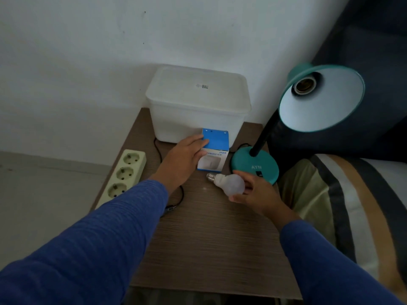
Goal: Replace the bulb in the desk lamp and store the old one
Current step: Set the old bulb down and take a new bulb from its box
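While your right hand cups the frosted white bulb at centre frame, its long axis lies nearly flat, screw cap aimed upper left toward the blue-and-white cardboard box. Loosen your hold and the round glass could roll across the wooden tabletop. Your left hand grips that box; tugging it could tip it. Upper right, the teal desk lamp shows an empty socket.
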`<state>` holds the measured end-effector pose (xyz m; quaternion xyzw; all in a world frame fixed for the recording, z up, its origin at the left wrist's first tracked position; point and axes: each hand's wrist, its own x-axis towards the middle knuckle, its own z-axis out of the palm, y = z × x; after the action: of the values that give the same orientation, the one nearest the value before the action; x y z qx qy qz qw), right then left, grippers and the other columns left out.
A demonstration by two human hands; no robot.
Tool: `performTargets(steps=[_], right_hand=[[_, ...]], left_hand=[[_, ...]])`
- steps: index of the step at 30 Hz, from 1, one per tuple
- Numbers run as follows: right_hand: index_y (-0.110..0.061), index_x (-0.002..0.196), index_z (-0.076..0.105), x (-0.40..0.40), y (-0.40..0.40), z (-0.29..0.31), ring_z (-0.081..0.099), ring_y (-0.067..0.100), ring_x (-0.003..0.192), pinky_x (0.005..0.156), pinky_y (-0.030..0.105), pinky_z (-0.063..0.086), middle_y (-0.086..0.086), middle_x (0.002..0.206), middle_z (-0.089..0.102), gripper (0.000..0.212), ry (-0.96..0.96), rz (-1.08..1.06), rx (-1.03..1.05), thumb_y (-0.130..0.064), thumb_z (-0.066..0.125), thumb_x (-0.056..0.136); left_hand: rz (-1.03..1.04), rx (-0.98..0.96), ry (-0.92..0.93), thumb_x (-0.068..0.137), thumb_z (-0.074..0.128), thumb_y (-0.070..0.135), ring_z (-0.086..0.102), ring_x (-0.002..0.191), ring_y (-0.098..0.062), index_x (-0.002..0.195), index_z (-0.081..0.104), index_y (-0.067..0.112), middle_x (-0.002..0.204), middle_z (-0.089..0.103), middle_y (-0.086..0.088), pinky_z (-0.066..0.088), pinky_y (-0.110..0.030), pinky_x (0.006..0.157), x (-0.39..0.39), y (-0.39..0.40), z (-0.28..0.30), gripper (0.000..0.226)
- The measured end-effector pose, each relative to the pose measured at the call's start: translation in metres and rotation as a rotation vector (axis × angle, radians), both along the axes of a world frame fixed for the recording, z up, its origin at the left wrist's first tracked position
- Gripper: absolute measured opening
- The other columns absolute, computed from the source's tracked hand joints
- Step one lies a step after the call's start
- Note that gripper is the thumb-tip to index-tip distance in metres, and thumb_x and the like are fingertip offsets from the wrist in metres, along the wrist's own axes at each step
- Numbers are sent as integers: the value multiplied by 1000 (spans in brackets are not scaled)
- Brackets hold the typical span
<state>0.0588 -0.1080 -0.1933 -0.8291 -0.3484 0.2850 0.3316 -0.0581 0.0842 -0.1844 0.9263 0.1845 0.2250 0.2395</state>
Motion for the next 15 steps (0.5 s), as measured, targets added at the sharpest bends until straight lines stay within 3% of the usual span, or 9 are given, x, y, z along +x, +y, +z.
performTargets(steps=[5, 11, 15], right_hand=[[-31, 142, 33, -4, 2, 9, 49, 14, 117, 98, 32, 46, 1, 144, 39, 96, -142, -1, -1, -25, 86, 62], [-25, 140, 36, -8, 22, 32, 49, 6, 109, 89, 23, 44, -4, 126, 53, 78, -259, -142, 230, -29, 77, 74], [-21, 139, 38, -14, 40, 35, 48, -2, 107, 93, 21, 43, -6, 127, 56, 70, -254, -139, 270, -25, 74, 78]], left_hand=[[21, -48, -18, 95, 50, 20, 48, 125, -22, 134, 48, 9, 136, 52, -10, 38, -30, 105, 2, -2, 7, 41], [64, -162, -63, 90, 58, 17, 49, 123, -19, 134, 47, 11, 133, 53, -8, 33, -19, 100, 9, -5, 11, 46], [99, -249, -111, 86, 64, 14, 53, 118, -19, 133, 48, 11, 131, 54, -9, 42, -23, 98, 15, -5, 8, 50]])
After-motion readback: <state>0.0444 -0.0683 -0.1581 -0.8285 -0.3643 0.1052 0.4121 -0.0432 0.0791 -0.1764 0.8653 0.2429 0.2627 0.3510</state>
